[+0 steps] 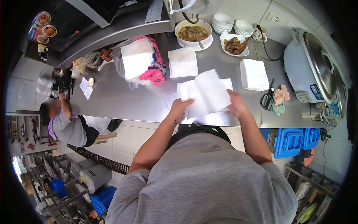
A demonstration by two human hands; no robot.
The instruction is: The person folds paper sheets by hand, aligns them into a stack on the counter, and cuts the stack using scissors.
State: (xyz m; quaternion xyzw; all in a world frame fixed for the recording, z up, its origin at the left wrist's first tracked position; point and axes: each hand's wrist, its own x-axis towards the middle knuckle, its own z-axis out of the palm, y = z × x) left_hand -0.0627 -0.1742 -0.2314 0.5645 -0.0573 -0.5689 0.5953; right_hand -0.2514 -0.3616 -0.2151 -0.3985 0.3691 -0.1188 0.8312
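Between my hands is a white paper napkin (210,91), partly folded, above the front edge of the steel counter. My left hand (181,108) pinches its left side, thumb on top. At the right side, my right hand (236,104) grips the paper, with its fingertips partly hidden. More white napkins (226,83) lie beneath and behind the held one. Farther back are a neat napkin stack (182,62) and, to its left, an opened plastic pack of napkins (137,56) with pink printing. Another tall napkin stack (254,74) stands to the right.
Scissors (267,100) and crumpled cloths (280,95) lie right on the steel counter (123,102). Behind stand a bowl of stew (192,33), a dish of fried food (235,45) and stacked white bowls (222,23). A large rice cooker (304,69) is far right. A co-worker (69,127) is at left.
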